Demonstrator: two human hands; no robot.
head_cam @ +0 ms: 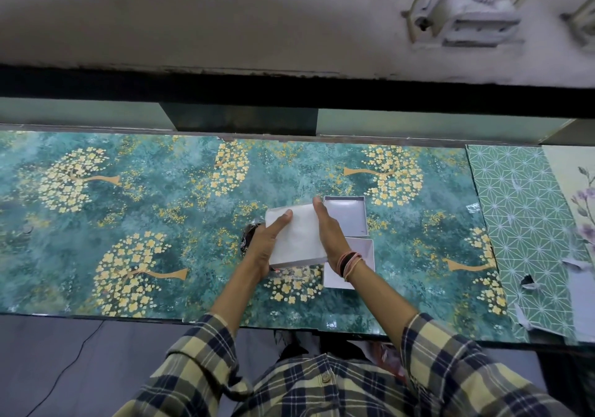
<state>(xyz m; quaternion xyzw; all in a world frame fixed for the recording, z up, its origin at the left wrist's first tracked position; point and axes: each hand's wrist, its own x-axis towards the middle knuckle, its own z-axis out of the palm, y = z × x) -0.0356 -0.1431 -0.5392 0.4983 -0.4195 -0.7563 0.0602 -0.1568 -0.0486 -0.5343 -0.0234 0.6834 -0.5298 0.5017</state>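
From the head view, the white rectangular soft-looking pad (pixel 301 233) is held between both hands just above the teal, yellow-flowered tabletop (pixel 161 223), slightly tilted, its near edge raised. The left hand (pixel 265 246) covers the near-left corner with the forefinger stretched across the top; its thumb is hidden, so I cannot tell whether it pinches the pad or merely presses it. The right hand (pixel 328 233) stands edge-on with straight fingers flat against the pad's right side. Held mostly by sideways pressure, the pad could buckle in the middle or slip downward if either hand eases off. Just to the right lie two shallow white open cardboard box halves, the farther half (pixel 349 213) and the nearer half (pixel 362 252). The right wrist, with its coloured threads (pixel 349 263), hangs over the nearer one, so a sweep that way may nudge or tip it. A dark patterned object (pixel 248 239) sits partly beneath the left hand, and lowering the pad there could trap or shove it. If the pad is meant for a box half, a skewed approach would snag a corner on the wall.
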